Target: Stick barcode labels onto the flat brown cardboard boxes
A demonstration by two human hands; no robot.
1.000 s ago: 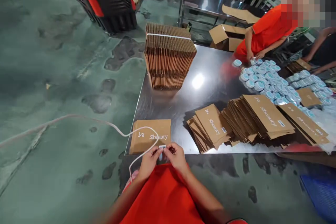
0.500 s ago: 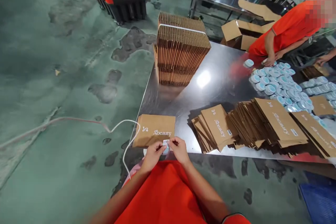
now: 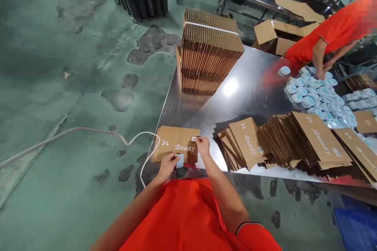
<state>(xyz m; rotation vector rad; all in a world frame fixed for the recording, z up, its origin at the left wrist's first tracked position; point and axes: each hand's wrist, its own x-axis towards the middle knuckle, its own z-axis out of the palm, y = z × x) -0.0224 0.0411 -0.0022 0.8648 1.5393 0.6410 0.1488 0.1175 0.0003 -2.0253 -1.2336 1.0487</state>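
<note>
A small stack of flat brown cardboard boxes [image 3: 173, 137], printed "beauty" in white, lies at the near left corner of the metal table. My right hand [image 3: 204, 146] pinches a small white label [image 3: 193, 139] at the right end of the top box; whether the label touches the cardboard I cannot tell. Over the stack's near edge, my left hand [image 3: 167, 166] grips a piece of light blue label backing [image 3: 180, 160] between thumb and fingers. A white cord [image 3: 144, 133] curves past the left side of the stack.
Labelled flat boxes [image 3: 249, 141] lie fanned out to the right along the near edge. A strapped cardboard bundle [image 3: 210, 55] stands farther back. Several round blue-and-white containers [image 3: 319, 94] cover the table at right, where a co-worker's hand [image 3: 320, 71] reaches. A blue crate [image 3: 356, 227] is at lower right.
My hands have separated. The right moved up and right with the label to the top box; the left keeps the blue backing. The co-worker's hand has moved over the round containers.
</note>
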